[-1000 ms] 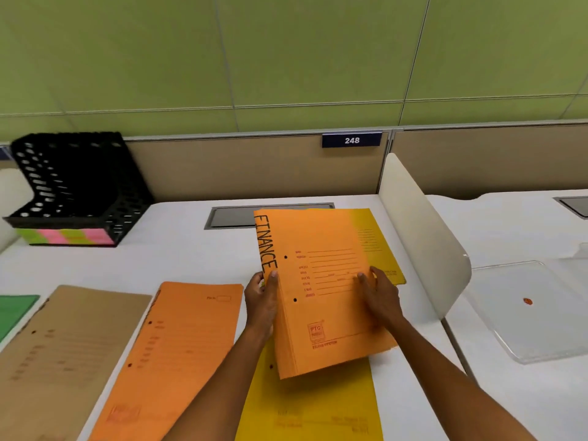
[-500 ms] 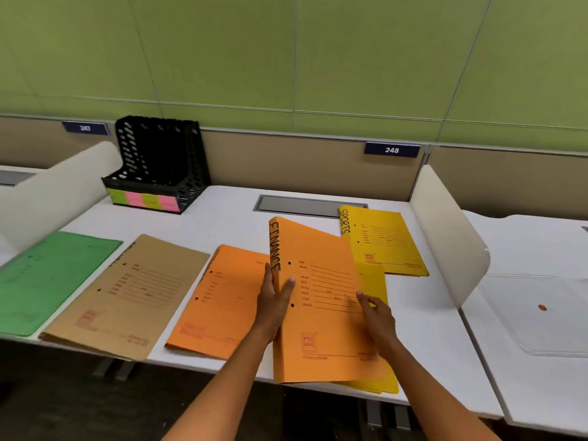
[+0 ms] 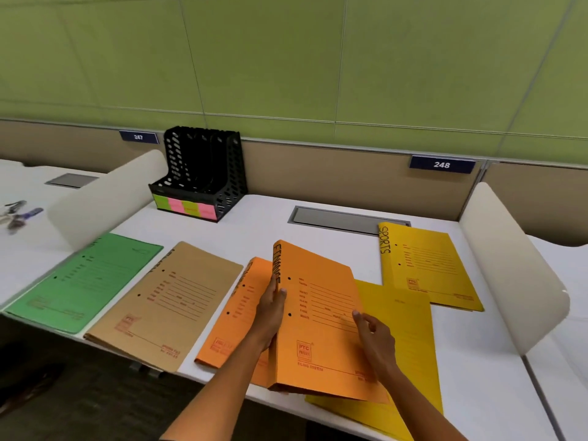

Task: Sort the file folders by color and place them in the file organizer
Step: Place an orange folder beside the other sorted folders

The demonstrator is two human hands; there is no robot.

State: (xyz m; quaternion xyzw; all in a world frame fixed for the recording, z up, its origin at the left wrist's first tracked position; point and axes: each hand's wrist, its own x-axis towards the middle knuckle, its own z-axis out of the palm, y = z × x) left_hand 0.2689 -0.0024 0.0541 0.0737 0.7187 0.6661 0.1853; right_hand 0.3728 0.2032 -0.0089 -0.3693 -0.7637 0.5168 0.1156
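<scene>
Matt card orange folder [image 3: 321, 316], kraft-brown card folder [image 3: 168, 303], perforated black plastic file organizer [image 3: 203, 173], smooth white desk [image 3: 264, 224]

Left hand [image 3: 270, 308]: forearm extended forward, fingers upright, thumb curled in a grip. Right hand [image 3: 375, 337]: forearm angled inward, fingers loosely bent.

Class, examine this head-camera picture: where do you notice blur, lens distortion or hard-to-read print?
Head view: the keys at far left are smeared; the desk edge and partition rails bow from the wide lens; the SPORTS folder lettering reads clearly, the green folder print does not.
</scene>
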